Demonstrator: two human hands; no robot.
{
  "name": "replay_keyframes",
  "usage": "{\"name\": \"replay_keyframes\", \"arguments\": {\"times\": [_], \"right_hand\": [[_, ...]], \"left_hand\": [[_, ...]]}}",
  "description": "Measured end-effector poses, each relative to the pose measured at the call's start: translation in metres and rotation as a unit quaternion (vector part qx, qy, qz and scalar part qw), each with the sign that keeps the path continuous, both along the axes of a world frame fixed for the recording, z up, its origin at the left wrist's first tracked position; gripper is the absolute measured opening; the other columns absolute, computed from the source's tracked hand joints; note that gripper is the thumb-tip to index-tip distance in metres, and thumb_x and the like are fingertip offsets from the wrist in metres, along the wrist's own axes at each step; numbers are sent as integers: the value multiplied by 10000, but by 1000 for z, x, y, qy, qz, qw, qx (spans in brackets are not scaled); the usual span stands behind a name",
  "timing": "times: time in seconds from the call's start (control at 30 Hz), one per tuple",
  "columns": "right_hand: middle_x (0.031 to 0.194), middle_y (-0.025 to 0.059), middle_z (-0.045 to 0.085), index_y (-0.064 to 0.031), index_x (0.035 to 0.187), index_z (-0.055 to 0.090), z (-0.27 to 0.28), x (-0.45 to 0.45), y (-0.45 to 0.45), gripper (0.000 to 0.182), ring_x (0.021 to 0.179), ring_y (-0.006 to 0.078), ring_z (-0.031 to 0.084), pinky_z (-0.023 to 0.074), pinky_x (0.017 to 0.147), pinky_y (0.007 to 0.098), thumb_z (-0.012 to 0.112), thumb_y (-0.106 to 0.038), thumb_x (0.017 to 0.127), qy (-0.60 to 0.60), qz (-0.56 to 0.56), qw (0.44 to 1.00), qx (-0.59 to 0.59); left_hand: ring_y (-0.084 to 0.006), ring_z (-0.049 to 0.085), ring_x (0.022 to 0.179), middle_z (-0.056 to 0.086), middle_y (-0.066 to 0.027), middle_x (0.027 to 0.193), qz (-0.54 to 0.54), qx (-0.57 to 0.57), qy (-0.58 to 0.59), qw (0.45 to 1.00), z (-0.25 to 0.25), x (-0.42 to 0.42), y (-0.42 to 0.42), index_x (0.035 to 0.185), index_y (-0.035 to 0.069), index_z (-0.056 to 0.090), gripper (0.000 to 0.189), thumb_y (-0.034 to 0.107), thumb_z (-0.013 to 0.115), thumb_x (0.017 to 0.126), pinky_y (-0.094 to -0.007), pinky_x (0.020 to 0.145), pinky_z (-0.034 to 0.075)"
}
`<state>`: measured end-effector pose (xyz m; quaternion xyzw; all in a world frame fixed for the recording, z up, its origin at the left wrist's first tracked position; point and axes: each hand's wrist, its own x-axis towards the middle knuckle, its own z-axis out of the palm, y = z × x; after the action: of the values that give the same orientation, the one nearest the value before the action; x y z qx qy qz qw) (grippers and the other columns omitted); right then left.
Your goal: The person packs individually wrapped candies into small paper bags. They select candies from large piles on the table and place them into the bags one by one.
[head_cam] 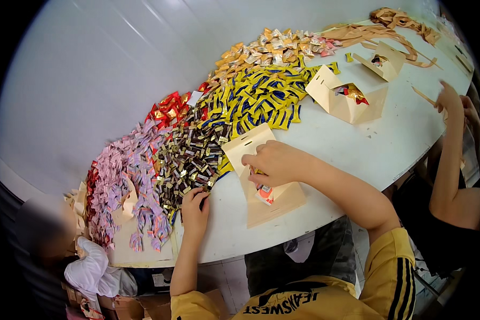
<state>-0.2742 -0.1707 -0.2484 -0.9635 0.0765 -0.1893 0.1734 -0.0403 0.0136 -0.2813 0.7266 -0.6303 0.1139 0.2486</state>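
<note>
My right hand [278,163] reaches into an unfolded cream paper box [278,208] in front of me, its fingers over the wrapped sweets [265,193] inside; whether it grips one is hidden. At the near edge of a heap of dark-wrapped sweets with gold ends [192,152], my left hand [195,206] rests with its fingers bent on the pile; what is between its fingertips cannot be made out. Beyond the box lies a large heap of yellow and blue wrapped sweets [260,92]. Another part-folded box [374,106] holding sweets lies to its right.
Pink and lilac packets [108,176], red packets [172,106] and orange packets [278,46] lie heaped along the wall. A third box [390,66] and tan ribbons [356,34] are at the far right. A co-worker's hands [450,98] are at the right; another person [88,264] is at lower left.
</note>
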Motion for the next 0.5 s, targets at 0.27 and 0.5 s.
{"name": "replay_keyframes", "arguments": {"times": [0.27,0.5], "right_hand": [[843,98,606,-53,933,524,-21,0,-6,159,899,282,530,449,737,375,572,-104,790,-89,-12,995,51],[808,102,583,-47,1022,433,3,1,-13,271,901,243,550,451,739,339,572,-76,792,74,29,982,173]], "left_hand": [[-187,514,776,541,-49,834,-85,-105,109,985,44,-46,-29,860,70,697,162,-4,673,719,-284,683,414],[-197,532,754,586,-12,800,-339,-97,-36,935,55,-84,-78,888,111,716,266,4,683,646,-300,655,429]]}}
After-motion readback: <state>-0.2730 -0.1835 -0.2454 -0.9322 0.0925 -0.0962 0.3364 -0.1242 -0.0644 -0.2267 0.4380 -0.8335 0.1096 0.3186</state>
